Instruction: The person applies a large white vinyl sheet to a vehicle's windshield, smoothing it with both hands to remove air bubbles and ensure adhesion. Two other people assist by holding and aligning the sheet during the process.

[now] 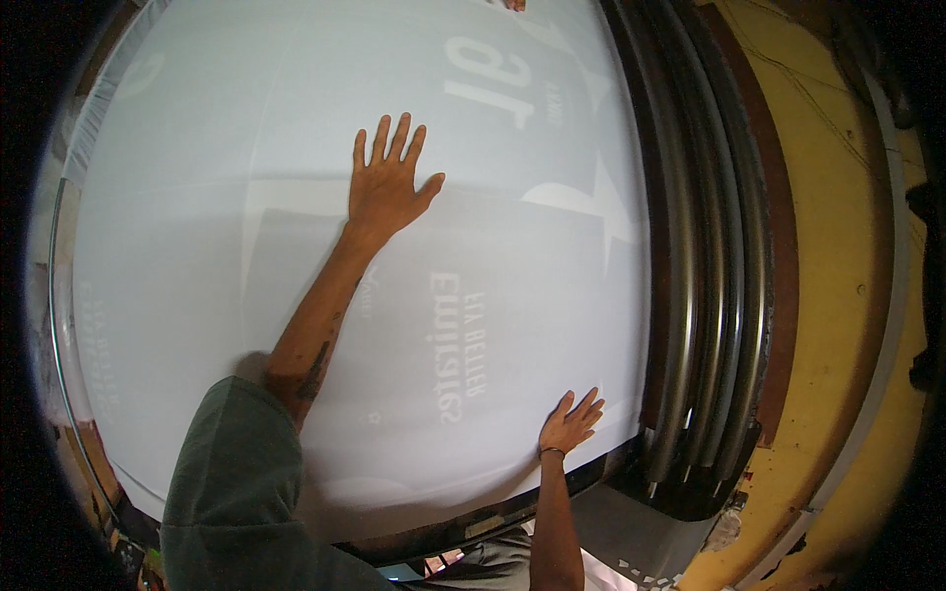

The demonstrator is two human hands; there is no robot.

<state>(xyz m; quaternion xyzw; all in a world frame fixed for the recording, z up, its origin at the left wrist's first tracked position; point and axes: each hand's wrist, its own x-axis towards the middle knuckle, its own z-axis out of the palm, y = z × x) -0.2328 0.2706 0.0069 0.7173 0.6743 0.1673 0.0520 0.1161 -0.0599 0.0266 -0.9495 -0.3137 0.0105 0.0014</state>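
Observation:
A wide sheet of white fabric (325, 227) with faint printed shapes and lettering showing through is spread before me. My left hand (386, 189) lies flat on it near the middle, fingers spread and pointing away from me, arm stretched far forward. Down at the near right corner of the fabric, my right hand (572, 424) rests with its fingers extended, a dark band round the wrist. Neither hand grips anything. The fabric looks mostly smooth, with a few faint creases and a shaded band beneath the left hand.
Long dark metal rollers (705, 246) run along the right side of the fabric. Beyond them stands a yellow wall (838, 246) with a grey pipe (887, 345). A thin metal rod (59, 325) borders the left side. A dark edge bar (473, 527) runs along the near side.

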